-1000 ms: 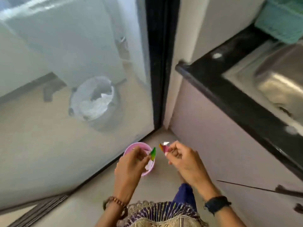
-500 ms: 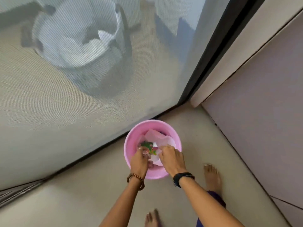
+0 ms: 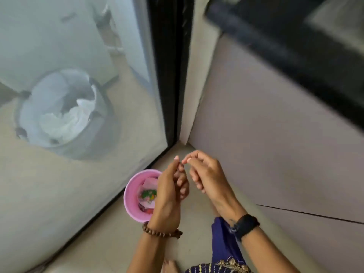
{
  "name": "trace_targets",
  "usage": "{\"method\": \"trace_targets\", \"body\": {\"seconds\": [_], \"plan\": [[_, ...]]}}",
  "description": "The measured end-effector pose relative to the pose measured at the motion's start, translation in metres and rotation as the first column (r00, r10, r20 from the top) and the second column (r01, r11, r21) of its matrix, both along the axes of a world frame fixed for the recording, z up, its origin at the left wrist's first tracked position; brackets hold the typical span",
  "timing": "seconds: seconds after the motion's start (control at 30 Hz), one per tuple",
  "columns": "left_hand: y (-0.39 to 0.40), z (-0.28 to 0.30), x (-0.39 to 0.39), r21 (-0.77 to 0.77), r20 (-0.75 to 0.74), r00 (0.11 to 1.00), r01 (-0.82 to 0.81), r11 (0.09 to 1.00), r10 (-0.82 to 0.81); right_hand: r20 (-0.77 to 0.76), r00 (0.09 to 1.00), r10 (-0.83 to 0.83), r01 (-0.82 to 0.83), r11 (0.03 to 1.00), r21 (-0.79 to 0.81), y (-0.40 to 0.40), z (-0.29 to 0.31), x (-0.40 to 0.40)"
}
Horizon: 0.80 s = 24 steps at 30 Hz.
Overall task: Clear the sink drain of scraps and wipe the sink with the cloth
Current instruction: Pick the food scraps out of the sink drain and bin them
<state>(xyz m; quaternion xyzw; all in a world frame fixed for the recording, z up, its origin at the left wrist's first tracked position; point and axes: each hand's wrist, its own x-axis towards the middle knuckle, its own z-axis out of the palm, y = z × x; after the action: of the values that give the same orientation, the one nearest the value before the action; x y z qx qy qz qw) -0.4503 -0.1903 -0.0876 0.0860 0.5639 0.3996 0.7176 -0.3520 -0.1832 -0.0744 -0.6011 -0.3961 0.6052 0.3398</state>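
Fingers of the left hand are loosely curled with the forefinger raised, holding nothing that can be made out; fingers of the right hand curl inward too, thumb and forefinger tips pressed together as if pinching, though whether anything sits between them cannot be told. Both hands hover side by side, fingertips almost meeting, palms turned toward each other, forearms rising from the lower edge. A beaded bracelet circles the left wrist and a black band the right. Below and just left of the hands stands a pink bowl on the floor, its mouth facing up, holding the scraps, a green and red jumble with a pale wrapper. Half a second ago both hands were down inside the bowl; now they are lifted clear above its rim. Beyond the mesh door a lined bin stands, and the dark bench edge crosses the top right, blurred
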Motion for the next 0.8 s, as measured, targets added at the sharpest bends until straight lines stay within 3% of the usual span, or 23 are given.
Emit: {"method": "trace_targets", "body": {"seconds": [0.07, 0.13, 0.27, 0.33, 0.43, 0.53, 0.67, 0.8], "plan": [[0.011, 0.073, 0.034, 0.123, 0.055, 0.992, 0.108, 0.987, -0.116, -0.026, 0.998, -0.052, 0.054, 0.995, 0.083, 0.002, 0.08, 0.038], [0.016, 0.133, 0.07, 0.29, 0.006, 0.954, 0.284, 0.914, -0.299, -0.028, 0.993, -0.114, 0.117, 0.974, 0.194, 0.002, 0.146, 0.075], [0.038, 0.221, 0.158, 0.563, -0.14, 0.797, 0.552, 0.615, -0.588, 0.029, 0.956, -0.293, 0.264, 0.895, 0.361, 0.004, 0.239, 0.176], [0.059, 0.24, 0.203, 0.58, -0.251, 0.726, 0.642, 0.501, -0.64, 0.147, 0.921, -0.36, 0.28, 0.876, 0.393, 0.012, 0.255, 0.23], [0.109, 0.242, 0.286, 0.468, -0.604, 0.559, 0.826, 0.314, -0.568, 0.421, 0.81, -0.409, 0.262, 0.893, 0.365, 0.037, 0.246, 0.321], [0.16, 0.216, 0.368, 0.183, -0.928, 0.216, 0.974, 0.132, -0.303, 0.672, 0.677, -0.299, 0.225, 0.954, 0.198, 0.068, 0.204, 0.398], [0.2, 0.151, 0.452, -0.17, -0.977, -0.163, 0.985, 0.043, -0.138, 0.796, 0.599, -0.082, 0.233, 0.97, -0.076, 0.099, 0.133, 0.457], [0.208, 0.088, 0.493, -0.428, -0.899, -0.437, 0.884, -0.187, -0.01, 0.873, 0.481, 0.083, 0.15, 0.973, -0.175, 0.117, 0.068, 0.476]]}}
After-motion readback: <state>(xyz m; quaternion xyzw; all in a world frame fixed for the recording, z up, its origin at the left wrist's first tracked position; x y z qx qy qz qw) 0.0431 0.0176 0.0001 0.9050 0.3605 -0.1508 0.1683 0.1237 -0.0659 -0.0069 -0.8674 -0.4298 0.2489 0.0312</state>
